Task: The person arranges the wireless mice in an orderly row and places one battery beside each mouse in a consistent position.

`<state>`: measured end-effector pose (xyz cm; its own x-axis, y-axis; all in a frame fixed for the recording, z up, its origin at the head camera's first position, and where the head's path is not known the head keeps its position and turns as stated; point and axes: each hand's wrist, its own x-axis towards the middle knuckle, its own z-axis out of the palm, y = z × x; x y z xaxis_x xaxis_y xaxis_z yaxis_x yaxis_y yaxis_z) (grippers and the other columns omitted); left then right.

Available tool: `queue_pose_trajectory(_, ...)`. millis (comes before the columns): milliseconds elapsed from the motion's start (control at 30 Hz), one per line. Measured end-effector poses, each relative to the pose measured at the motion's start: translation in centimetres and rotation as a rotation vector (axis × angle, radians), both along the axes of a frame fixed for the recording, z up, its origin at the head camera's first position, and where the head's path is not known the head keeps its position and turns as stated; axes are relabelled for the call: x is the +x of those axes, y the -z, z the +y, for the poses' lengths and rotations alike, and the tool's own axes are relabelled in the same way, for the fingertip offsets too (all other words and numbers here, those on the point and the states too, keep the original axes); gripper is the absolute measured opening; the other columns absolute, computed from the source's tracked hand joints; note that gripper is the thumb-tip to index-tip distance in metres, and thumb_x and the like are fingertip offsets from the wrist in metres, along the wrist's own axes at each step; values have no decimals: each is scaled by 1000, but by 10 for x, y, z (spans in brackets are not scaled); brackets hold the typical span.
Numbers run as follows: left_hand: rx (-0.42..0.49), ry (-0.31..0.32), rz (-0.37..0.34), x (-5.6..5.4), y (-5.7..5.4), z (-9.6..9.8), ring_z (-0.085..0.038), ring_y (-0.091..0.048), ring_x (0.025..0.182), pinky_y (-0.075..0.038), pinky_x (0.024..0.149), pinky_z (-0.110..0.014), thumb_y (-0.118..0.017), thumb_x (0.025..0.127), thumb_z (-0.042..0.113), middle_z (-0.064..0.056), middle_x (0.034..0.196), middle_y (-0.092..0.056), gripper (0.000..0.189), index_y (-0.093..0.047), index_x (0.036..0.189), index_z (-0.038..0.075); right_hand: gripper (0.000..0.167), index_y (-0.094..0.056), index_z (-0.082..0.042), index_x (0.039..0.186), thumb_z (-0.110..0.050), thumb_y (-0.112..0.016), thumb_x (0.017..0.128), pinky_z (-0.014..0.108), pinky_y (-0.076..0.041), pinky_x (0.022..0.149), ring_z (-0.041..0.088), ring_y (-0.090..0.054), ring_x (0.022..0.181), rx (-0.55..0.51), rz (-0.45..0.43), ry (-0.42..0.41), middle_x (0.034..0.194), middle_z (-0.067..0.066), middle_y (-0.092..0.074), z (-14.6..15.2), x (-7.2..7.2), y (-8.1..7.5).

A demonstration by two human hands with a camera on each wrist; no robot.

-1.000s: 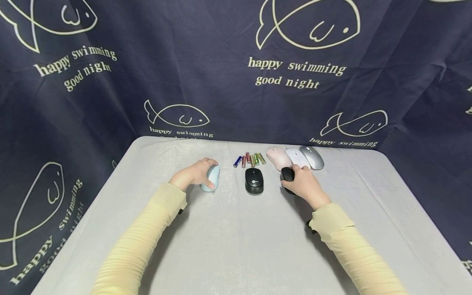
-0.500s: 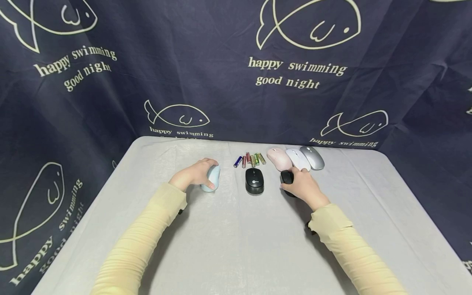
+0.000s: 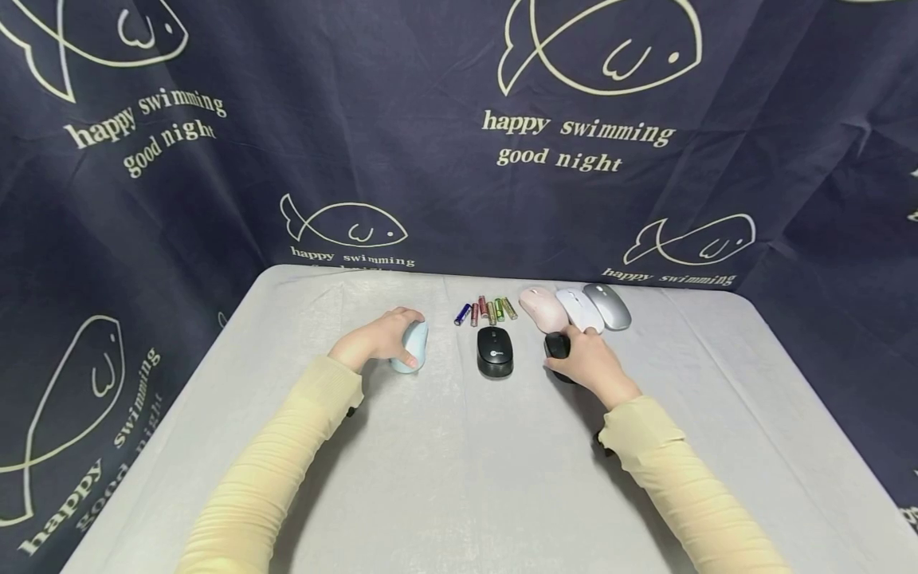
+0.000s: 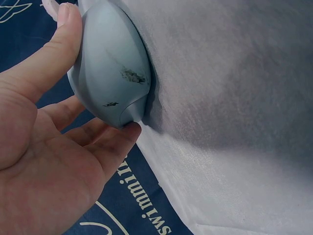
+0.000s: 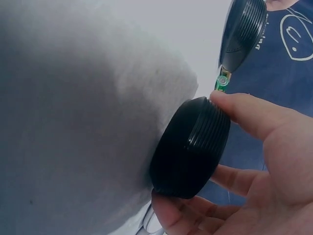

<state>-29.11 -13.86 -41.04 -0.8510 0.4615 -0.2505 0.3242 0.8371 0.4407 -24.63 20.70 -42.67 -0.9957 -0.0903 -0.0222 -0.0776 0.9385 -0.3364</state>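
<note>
On the left of the table, my left hand (image 3: pixel 388 335) grips a light blue computer mouse (image 3: pixel 415 347) by its sides, thumb on the near side. The left wrist view shows dark scuffs on that blue mouse (image 4: pixel 115 63), which sits at the cloth. My right hand (image 3: pixel 590 359) holds a black mouse (image 3: pixel 556 347) between thumb and fingers; its ribbed side shows in the right wrist view, and the palm hides part of it in the head view. Between the hands, a second black mouse (image 3: pixel 495 351) with a small logo lies on the table.
Several batteries (image 3: pixel 485 311) in mixed colours lie behind the middle mouse. A pink mouse (image 3: pixel 543 308), a white mouse (image 3: pixel 580 308) and a grey mouse (image 3: pixel 608 306) stand side by side at the back right. A dark blue fish-print curtain (image 3: pixel 445 143) hangs behind the pale table (image 3: pixel 459 478).
My right hand has shifted very slightly towards me with the black mouse. The left hand and the blue mouse stay where they were.
</note>
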Motion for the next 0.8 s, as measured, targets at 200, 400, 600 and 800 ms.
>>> queue_pose_trajectory(200,-3,-2,-2,1,-2,0,-35,-35,132,-34,108,-48,-83,69,23,-19,146,-36,88,-37,141,3,65,-51,3,125,-35,-73,77,55,-47,80,41,-56,98,11,-14,-1,106,30,-54,-1,0,-1)
queue_pose_trajectory(400,-10,-5,-6,1,-2,0,-35,-35,132,-34,108,-49,-83,69,23,-19,147,-35,88,-37,142,3,67,-49,3,127,-36,-73,77,55,-47,81,42,-55,99,16,-37,0,109,30,-52,-1,-1,-2)
queue_pose_trajectory(600,-13,-3,-6,-1,-2,0,-34,-35,133,-34,109,-48,-82,70,23,-19,147,-34,87,-36,142,4,67,-49,2,130,-39,-69,81,56,-47,83,45,-55,102,18,-31,-13,111,33,-51,-1,-1,-4)
queue_pose_trajectory(800,-13,0,-9,0,-2,0,-35,-33,134,-32,109,-49,-82,69,25,-19,148,-34,89,-36,142,3,62,-50,5,128,-39,-63,85,57,-46,84,47,-54,103,53,-38,-43,112,35,-51,0,-3,-7)
